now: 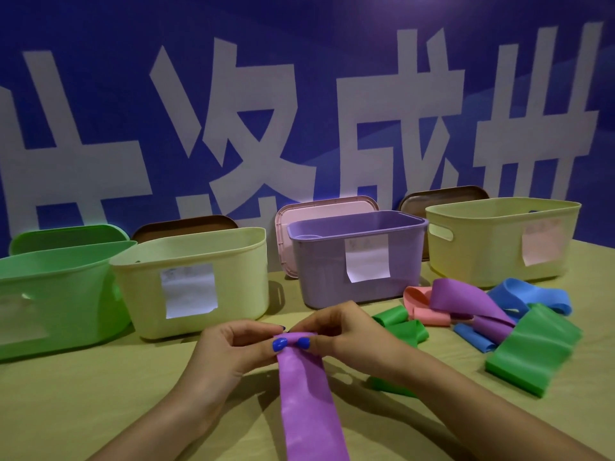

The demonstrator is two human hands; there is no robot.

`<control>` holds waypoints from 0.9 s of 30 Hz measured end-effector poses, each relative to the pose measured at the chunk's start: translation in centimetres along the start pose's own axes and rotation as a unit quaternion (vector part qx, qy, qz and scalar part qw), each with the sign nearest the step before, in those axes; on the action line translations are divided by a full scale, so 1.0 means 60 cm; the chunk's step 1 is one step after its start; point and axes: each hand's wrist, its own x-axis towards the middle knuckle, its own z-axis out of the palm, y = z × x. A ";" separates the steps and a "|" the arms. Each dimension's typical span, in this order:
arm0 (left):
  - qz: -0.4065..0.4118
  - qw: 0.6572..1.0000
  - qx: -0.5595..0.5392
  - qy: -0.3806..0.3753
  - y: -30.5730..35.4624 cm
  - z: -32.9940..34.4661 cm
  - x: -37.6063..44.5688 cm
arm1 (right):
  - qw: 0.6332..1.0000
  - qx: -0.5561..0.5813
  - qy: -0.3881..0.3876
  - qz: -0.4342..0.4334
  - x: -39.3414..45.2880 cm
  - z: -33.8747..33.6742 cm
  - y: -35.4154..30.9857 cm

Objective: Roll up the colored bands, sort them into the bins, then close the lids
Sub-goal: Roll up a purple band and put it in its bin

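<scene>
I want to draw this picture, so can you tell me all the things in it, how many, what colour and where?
Bins: four in a row at the back of the table; green bin far left, pale yellow bin, purple bin, yellow bin far right.
Paper labels: one on each bin front, whitish or pale pink, too blurred to read.
Lids: four, propped behind the bins; green lid, brown lid, pink lid, second brown lid.
Loose bands: a pile at right; green, pink, purple and blue, overlapping, so no sure count.
Purple band: one, in the middle front, being rolled from its far end.
Table: one, tan.
Wall: blue with big white characters.
Left hand and right hand: both pinching the band's rolled end.
</scene>
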 end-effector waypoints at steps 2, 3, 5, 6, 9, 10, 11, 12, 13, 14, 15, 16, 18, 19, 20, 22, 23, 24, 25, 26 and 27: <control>0.025 0.999 0.031 -0.002 0.006 0.002 -0.001 | 1.000 0.017 0.010 -0.001 0.000 -0.002 0.000; 0.032 0.999 0.041 -0.005 0.008 0.004 -0.002 | 1.000 0.027 0.016 0.000 0.001 -0.003 0.001; 0.038 0.998 0.057 -0.008 0.008 0.007 -0.002 | 0.999 0.038 0.020 0.006 0.001 -0.006 0.001; 0.037 0.998 0.058 -0.008 0.008 0.008 -0.002 | 0.999 0.041 0.019 0.008 0.000 -0.007 0.001; 0.009 0.999 0.033 -0.013 0.003 0.003 0.000 | 0.999 0.050 0.019 0.007 -0.001 -0.010 0.000; -0.014 1.000 0.013 -0.020 0.002 0.001 0.002 | 0.999 0.042 0.020 0.003 -0.002 -0.010 -0.001; -0.046 0.998 -0.014 -0.033 0.000 -0.001 0.003 | 0.999 0.026 0.021 -0.002 -0.002 -0.010 -0.002; -0.080 0.994 -0.043 -0.053 -0.001 -0.002 0.003 | 1.000 0.007 0.020 -0.008 -0.002 -0.010 -0.003; -0.105 0.989 -0.069 -0.072 -0.001 -0.002 0.001 | 1.000 -0.011 0.019 -0.016 -0.002 -0.010 -0.002; -0.118 0.986 -0.083 -0.084 -0.001 -0.002 0.001 | 0.999 -0.026 0.018 -0.023 -0.002 -0.010 -0.003; -0.118 0.985 -0.085 -0.087 -0.001 -0.002 0.002 | 0.999 -0.036 0.019 -0.030 -0.002 -0.010 -0.003; -0.112 0.987 -0.083 -0.086 -0.001 -0.001 0.004 | 0.998 -0.041 0.021 -0.036 -0.002 -0.010 -0.005; -0.092 0.989 -0.082 -0.077 -0.002 0.000 0.005 | 0.998 -0.042 0.037 -0.043 -0.002 -0.007 -0.007; -0.082 0.991 -0.082 -0.071 -0.002 0.000 0.006 | 0.997 -0.045 0.051 -0.045 -0.002 -0.004 -0.005; -0.072 0.992 -0.081 -0.066 -0.001 0.000 0.005 | 0.995 -0.054 0.065 -0.046 -0.002 -0.001 -0.003; -0.049 0.995 -0.069 -0.055 -0.001 -0.001 0.005 | 0.992 -0.080 0.082 -0.043 -0.003 0.004 0.001; -0.039 0.996 -0.060 -0.046 -0.002 -0.002 0.005 | 0.993 -0.083 0.080 -0.042 -0.003 0.006 0.002; -0.032 0.997 -0.052 -0.036 -0.002 -0.003 0.006 | 0.994 -0.075 0.075 -0.040 -0.003 0.007 0.002; -0.030 0.998 -0.051 -0.028 -0.003 -0.004 0.006 | 0.994 -0.063 0.074 -0.038 -0.003 0.007 0.001; -0.033 0.998 -0.055 -0.022 -0.004 -0.004 0.007 | 0.994 -0.059 0.079 -0.039 -0.003 0.007 0.000; -0.040 0.997 -0.060 -0.019 -0.005 -0.004 0.008 | 0.993 -0.065 0.089 -0.043 -0.002 0.007 0.000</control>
